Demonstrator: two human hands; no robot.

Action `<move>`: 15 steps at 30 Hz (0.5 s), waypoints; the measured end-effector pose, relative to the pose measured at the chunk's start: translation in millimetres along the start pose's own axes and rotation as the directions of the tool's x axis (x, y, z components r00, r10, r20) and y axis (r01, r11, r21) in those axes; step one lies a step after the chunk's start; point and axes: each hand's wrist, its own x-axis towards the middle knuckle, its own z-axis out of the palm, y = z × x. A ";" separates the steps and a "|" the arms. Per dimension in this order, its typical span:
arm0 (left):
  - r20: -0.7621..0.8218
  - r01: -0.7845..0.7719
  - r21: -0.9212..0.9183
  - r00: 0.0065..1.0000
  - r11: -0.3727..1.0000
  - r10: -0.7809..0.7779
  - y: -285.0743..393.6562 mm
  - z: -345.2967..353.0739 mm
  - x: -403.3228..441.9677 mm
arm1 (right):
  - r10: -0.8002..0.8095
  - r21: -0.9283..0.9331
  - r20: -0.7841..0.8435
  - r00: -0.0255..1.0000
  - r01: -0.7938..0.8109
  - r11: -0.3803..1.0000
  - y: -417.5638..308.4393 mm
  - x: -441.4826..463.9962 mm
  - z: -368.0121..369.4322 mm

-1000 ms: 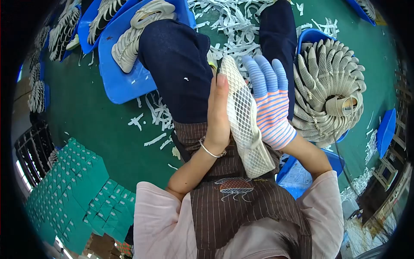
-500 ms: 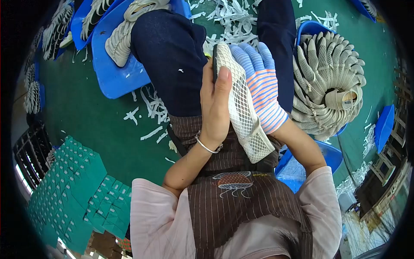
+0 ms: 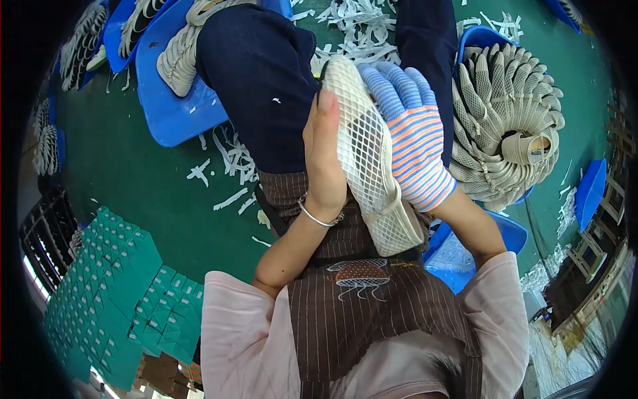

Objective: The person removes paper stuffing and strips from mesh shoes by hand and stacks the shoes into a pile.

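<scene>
We pressed our bare left hand (image 3: 325, 166), nearly flat, against a slender cream mesh shoe (image 3: 367, 149) above our brown pinstriped apron (image 3: 392, 306), our striped knit-gloved right hand (image 3: 417, 136) flattened opposite, apparently bracing it between both palms.

Floor (image 3: 159, 199): green, littered with white strips (image 3: 359, 32), heaviest at upper middle of view. Boxes (image 3: 100, 286): green, with small pale marks, stacked at lower left; brown cartons (image 3: 163, 374) near them. Dark bars (image 3: 44, 229) above the stack, left edge. Blue bin (image 3: 591, 193) at right, beside pale slatted frames (image 3: 589, 263).
</scene>
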 end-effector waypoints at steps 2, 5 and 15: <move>0.004 -0.013 -0.012 1.000 1.000 0.013 -3.0 1.9 3.9 | -0.025 -0.063 -0.023 0.999 0.024 0.998 1.5 0.1 1.9; -0.006 -0.033 -0.024 0.999 0.999 0.032 -4.3 2.4 7.3 | -0.063 -0.119 -0.039 0.997 0.057 0.991 5.1 3.5 4.5; -0.018 -0.036 0.196 0.999 0.980 0.040 2.5 2.5 5.9 | -0.149 0.045 0.020 0.989 0.148 0.988 19.9 10.8 12.7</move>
